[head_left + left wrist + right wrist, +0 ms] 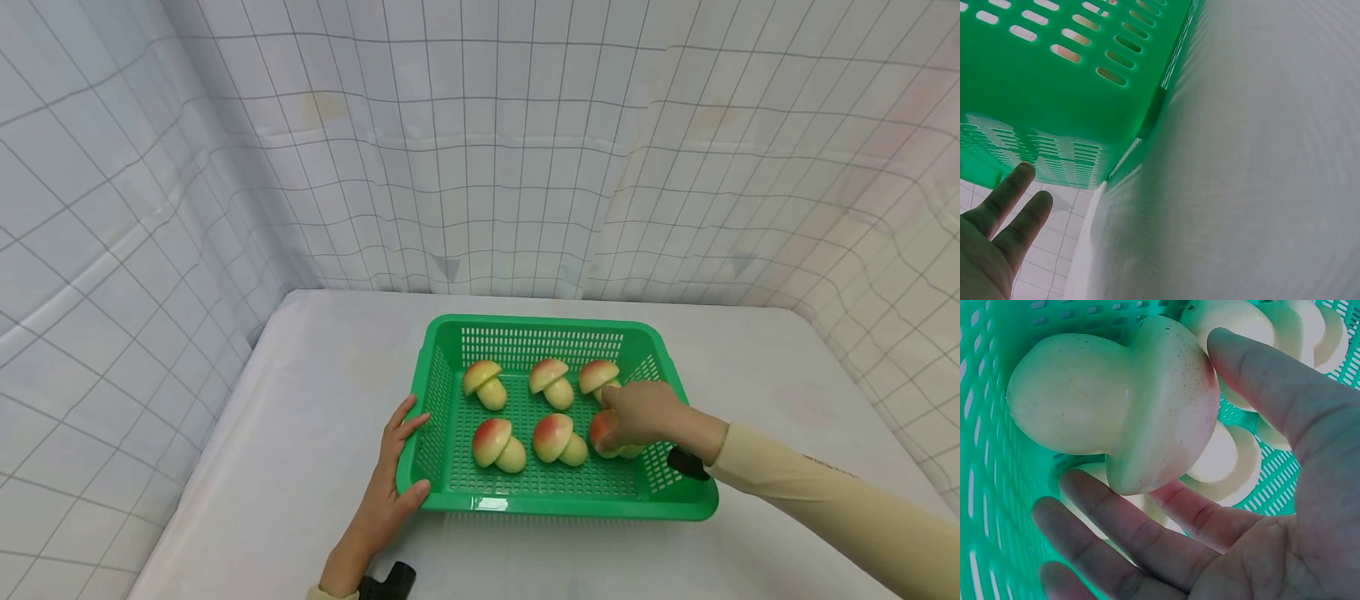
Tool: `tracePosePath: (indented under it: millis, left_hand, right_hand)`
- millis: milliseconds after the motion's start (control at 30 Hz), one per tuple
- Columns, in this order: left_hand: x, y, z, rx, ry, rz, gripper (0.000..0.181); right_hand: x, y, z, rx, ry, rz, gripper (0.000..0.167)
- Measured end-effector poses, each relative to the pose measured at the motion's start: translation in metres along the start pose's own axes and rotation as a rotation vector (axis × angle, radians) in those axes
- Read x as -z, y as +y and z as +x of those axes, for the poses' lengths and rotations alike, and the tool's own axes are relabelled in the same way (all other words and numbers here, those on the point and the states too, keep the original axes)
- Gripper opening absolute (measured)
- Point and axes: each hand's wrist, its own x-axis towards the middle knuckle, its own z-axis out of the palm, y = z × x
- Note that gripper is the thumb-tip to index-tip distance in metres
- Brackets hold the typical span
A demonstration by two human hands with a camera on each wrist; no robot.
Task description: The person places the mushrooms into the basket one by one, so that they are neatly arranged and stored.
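A green plastic basket [558, 504] holds several toy mushrooms with red-and-yellow caps, in a back row of three and a front row of three. My right hand [648, 414] reaches in at the right and pinches the front-right mushroom [1163, 406] by its cap, thumb on one side and fingers on the other. In the head view this hand partly covers that mushroom and the back-right mushroom [597, 375]. My left hand [388, 475] rests against the basket's left side near the front corner, its fingers straight and spread [1013, 215].
The basket stands on a table covered with white cloth [330, 400]. White curtains with a dark grid [450, 150] hang behind it and along both sides. The front-left mushroom [498, 446] and front-middle mushroom [558, 439] lie left of my right hand.
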Motion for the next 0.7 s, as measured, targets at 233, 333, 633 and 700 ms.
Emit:
tracePosePath:
  millis: [233,333,633,700]
  left_hand:
    - [-0.0001,-0.0008,-0.0001,-0.006,-0.001,-0.002,0.067]
    - [-0.0003,-0.0003,0.0001,-0.012,-0.001,-0.004,0.067]
    - [-0.0001,0.0000,-0.0004,0.004,-0.004,-0.005,0.068]
    - [0.0000,0.0004,-0.0003,-0.001,-0.004,-0.004,0.068]
  right_hand:
    - [-0.0003,0.0001,-0.0003,0.000,0.012,0.001,0.036]
    - [0.0000,0.0002,-0.0005,0.004,0.019,-0.004,0.036]
    - [0.0035,-0.0007,-0.0007,-0.016,0.031,-0.013,0.056]
    - [0.0059,-0.0019,-0.0024,-0.011,0.039,-0.010,0.056]
